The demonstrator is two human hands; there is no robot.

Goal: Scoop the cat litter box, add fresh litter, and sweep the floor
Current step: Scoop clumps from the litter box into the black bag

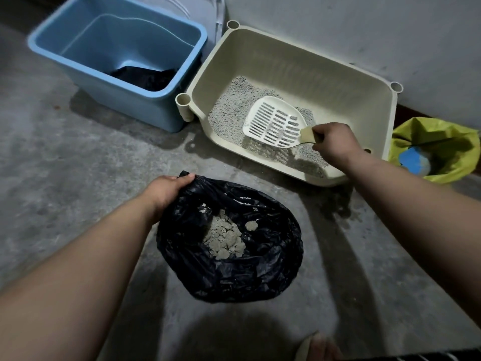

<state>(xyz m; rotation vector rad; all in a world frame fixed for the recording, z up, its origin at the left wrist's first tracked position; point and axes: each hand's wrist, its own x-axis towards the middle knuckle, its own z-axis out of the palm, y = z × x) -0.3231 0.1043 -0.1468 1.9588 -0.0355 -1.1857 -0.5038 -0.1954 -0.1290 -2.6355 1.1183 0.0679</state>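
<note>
A cream litter box stands on the concrete floor against the wall, with grey litter spread thinly over its bottom. My right hand grips the handle of a white slotted scoop, held over the litter with almost nothing in it. In front of the box lies an open black plastic bag holding several pale litter clumps. My left hand holds the bag's rim at its left edge.
A blue plastic tub with a dark bag inside stands left of the litter box. A yellow-green bag holding a blue-and-white object sits at the right, by the wall. Bare concrete floor lies left of the black bag.
</note>
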